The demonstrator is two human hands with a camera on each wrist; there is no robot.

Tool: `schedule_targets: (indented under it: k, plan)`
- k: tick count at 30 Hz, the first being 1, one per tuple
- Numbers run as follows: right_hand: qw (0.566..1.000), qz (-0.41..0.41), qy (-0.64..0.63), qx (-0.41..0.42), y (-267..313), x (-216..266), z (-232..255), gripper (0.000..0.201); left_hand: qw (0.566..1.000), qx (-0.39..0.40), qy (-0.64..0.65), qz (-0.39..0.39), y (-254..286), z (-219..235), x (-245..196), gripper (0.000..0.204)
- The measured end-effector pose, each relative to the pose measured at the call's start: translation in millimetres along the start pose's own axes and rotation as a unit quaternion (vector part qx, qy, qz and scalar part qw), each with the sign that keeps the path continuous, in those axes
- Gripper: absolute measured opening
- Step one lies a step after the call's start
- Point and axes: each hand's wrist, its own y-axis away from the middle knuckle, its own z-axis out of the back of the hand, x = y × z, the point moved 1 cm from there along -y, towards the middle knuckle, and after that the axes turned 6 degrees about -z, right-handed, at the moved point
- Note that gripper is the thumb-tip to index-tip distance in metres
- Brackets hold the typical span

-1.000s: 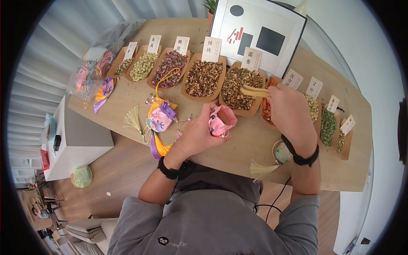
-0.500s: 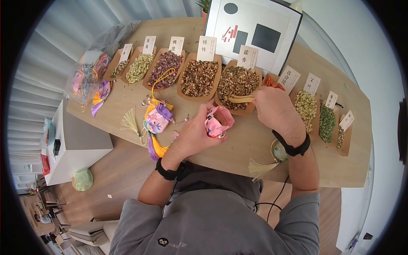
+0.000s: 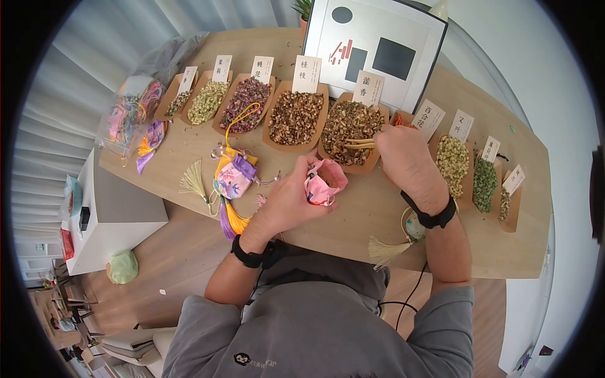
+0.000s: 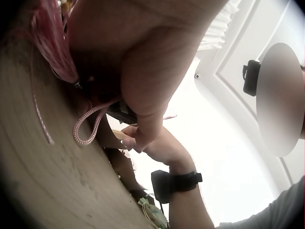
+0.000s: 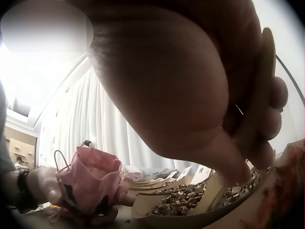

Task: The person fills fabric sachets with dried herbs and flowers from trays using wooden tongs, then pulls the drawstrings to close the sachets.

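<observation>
While, in the head view, the left hand (image 3: 291, 198) curls its fingers round a pink pouch (image 3: 326, 181) over the tabletop (image 3: 359, 217), the right hand (image 3: 413, 160) pinches wooden tongs (image 3: 360, 144) at chopped herbs (image 3: 350, 120); the left-wrist view shows a looped cord (image 4: 86, 130), the right-wrist view the pouch's gaping mouth.

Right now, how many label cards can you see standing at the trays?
9 label cards, one at each tray: five left of the right hand, one just beyond it, three to its right.

A pink pouch (image 3: 324, 183) gapes upward near a tray (image 3: 360, 169) of brown herb pieces (image 3: 351, 123), where wooden tongs (image 3: 362, 144) dip in.
</observation>
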Motion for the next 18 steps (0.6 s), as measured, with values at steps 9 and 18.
schedule_targets:
  k: [9,18]
  plan:
    - [0.999,-0.003,-0.032,-0.007,1.7,-4.1,16.1,0.008,1.000,-0.009,0.000,-0.009,0.7,-0.5,1.1,0.098]
    - [0.985,0.058,-0.141,-0.078,28.9,16.5,90.7,0.006,1.000,-0.006,-0.016,0.023,0.1,2.3,-8.3,0.090]
